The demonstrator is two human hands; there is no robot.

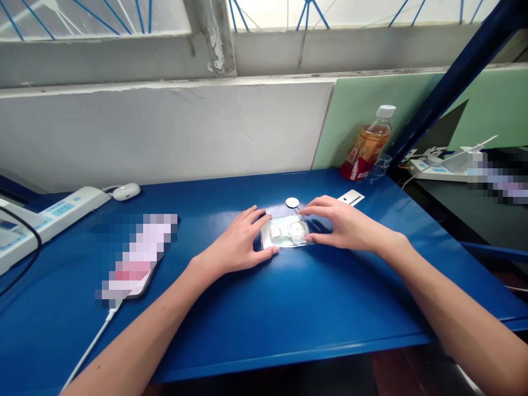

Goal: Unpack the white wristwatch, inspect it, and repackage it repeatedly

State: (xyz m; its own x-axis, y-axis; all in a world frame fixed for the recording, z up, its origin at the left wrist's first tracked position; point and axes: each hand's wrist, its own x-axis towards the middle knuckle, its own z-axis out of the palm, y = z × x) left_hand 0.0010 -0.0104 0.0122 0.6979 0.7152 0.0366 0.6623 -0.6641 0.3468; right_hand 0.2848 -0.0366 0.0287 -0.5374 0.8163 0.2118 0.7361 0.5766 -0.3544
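A clear plastic packet (284, 230) with a white item and a round piece inside lies on the blue table (264, 308). My left hand (247, 236) rests at the packet's left end, thumb and fingers apart along its edges. At the right end, my right hand (330, 223) has its thumb and fingers spread around the packet's edge. Just behind the packet is a small white disc (292, 203) with a dark rim and a short dark loop. A white card (351, 198) with a small hole lies behind my right hand.
At the left are a plugged-in phone (140, 258), a white power strip (61, 212) and a white oval case (126, 192). A drink bottle (367, 146) stands at the back right, near a blue post (449, 82).
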